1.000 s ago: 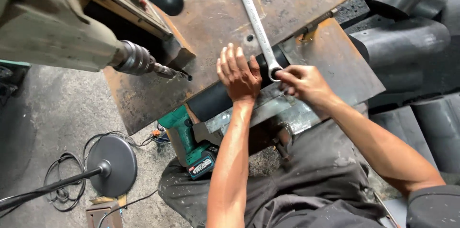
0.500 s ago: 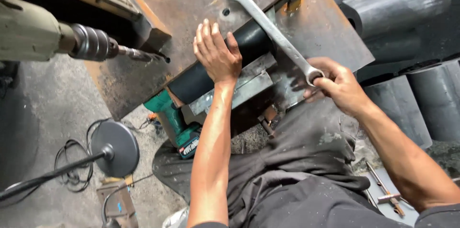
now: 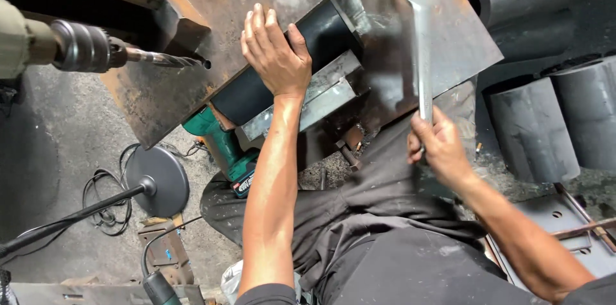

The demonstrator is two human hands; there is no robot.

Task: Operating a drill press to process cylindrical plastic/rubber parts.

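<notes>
1. Gripped in the closed right hand is the lower end of a long steel wrench; its shaft is blurred and its far end cannot be made out near the top edge of the plate.
2. Spread flat, the left hand is pressed open on a black cylinder; nothing is clasped, the fingers merely resting over its curve.
3. A large rusty steel plate carries everything; the cylinder is laid slantwise across its middle, reaching from the lower left edge toward the upper right corner.
4. Grey cylinders are seen stacked off the plate's right edge, well apart from both hands.
5. A drill chuck with twist bit is pointed at the plate's left edge, its tip just beside a notch there.
6. A bright angle bracket is set along the cylinder's near side, by the plate's lower edge.
7. A green power tool lies below the plate's lower left corner, near a round black stand base.
8. The step in hand appears to be a clamp fitting being worked by the wrench while the cylinder is steadied.
9. A firm seat of the wrench head on the fitting is judged necessary for the next swing, with the cylinder kept from rolling.
</notes>
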